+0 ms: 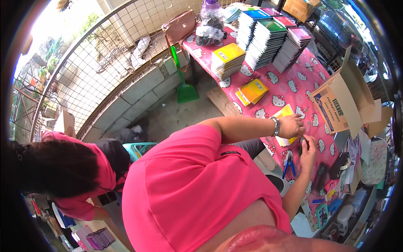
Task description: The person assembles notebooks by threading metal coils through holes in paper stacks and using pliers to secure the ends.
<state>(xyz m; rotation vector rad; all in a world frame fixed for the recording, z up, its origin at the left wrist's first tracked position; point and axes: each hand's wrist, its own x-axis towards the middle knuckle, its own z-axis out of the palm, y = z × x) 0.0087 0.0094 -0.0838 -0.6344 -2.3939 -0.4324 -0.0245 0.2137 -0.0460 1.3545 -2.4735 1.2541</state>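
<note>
My left hand point(290, 126) lies over a yellow-covered notebook or stack of sheets point(283, 111) on the pink table, fingers stretched across it. White page edges show beneath the hand. My right hand point(308, 148) is close beside it, fingertips pinched together near the notebook's edge around something small and dark that I cannot make out. Pliers with blue handles point(289, 167) lie just left of my right forearm. Several yellow spiral notebooks point(252, 91) lie in a low pile beyond my left hand.
A taller yellow stack point(228, 59) and high piles of spiral notebooks point(265, 44) stand farther back. An open cardboard box point(331, 105) is at the right. A dark pouch point(339, 166) lies nearby. To the left, a person in pink point(79, 168) bends over purple notebooks point(100, 238). A green dustpan point(187, 93) stands on the floor.
</note>
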